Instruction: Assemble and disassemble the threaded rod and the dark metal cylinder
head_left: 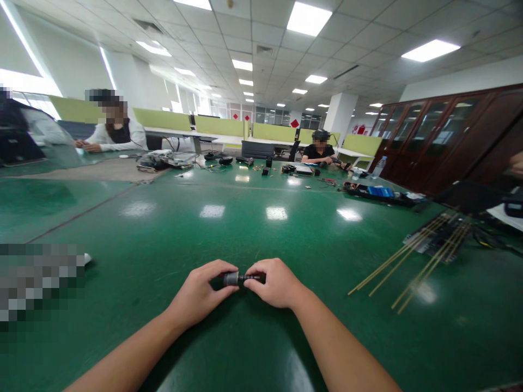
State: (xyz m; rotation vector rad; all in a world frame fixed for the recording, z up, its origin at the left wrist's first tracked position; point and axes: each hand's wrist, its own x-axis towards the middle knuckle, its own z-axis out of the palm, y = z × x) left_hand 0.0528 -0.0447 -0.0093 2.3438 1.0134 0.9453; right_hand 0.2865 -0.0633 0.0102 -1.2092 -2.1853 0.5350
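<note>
over green tabletop (241,237) at six o'clock, a likely rigid black cylinder (231,279) is aptly pinched endwise by left hand (202,288) and right hand (274,283).

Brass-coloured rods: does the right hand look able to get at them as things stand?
Probably yes, once the right hand frees its grip from the dark cylindrical object; no obstacle shows on the way to the rods.

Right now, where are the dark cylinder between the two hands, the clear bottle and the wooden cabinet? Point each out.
Cylinder (231,279): head view, on its grey band.
Bottle (379,167): head view, mid-body.
Cabinet (425,128): head view, on a glass-paned door.
</note>
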